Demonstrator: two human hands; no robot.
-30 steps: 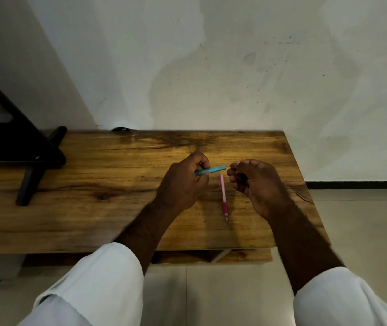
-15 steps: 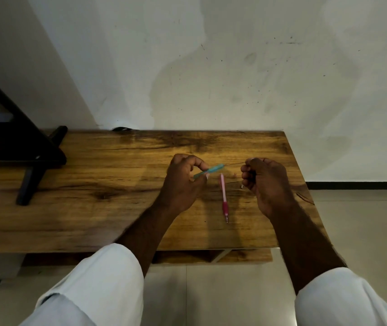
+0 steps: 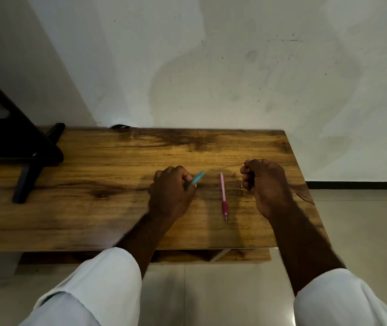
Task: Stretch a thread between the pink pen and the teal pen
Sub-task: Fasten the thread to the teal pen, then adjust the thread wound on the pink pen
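Note:
My left hand (image 3: 171, 194) grips the teal pen (image 3: 196, 178), whose free end points up and to the right; it is blurred. The pink pen (image 3: 223, 196) lies flat on the wooden table (image 3: 93, 208) between my hands, tip toward me. My right hand (image 3: 266, 182) is closed on a thin dark thread (image 3: 233, 165). A short stretch of the thread runs left from my fingers above the table. Whether it reaches the teal pen I cannot tell.
A black stand (image 3: 23, 156) with a slanted leg occupies the table's left end. The table backs against a pale wall (image 3: 211, 67). Its right edge drops to a tiled floor (image 3: 364, 231). A lower shelf (image 3: 211, 255) shows under the front edge.
My hands have drawn apart. The left hand carried the teal pen down and to the left, and the right hand shifted right with the thread. The pink pen stayed put.

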